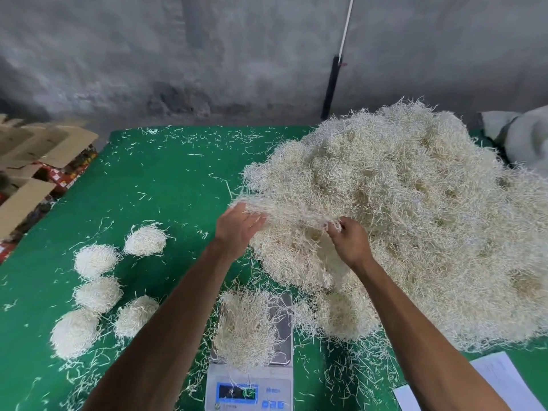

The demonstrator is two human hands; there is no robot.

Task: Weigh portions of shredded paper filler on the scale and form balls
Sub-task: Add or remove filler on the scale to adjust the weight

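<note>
A big heap of cream shredded paper (415,209) covers the right half of the green table (166,179). At its near-left edge, both hands hold a stretched tuft of shreds (296,213). My left hand (237,229) lies at the tuft's left end with fingers extended under it. My right hand (350,241) pinches the right end. A digital scale (252,381) stands at the front centre with a loose portion of shreds (246,327) on its pan. Several formed balls (96,259) lie at the left.
Cardboard boxes (35,161) are stacked beyond the table's left edge. White paper sheets (501,378) lie at the front right corner. A white bag (525,137) sits at the far right. Loose strands litter the table. A grey wall with a pole (332,84) stands behind.
</note>
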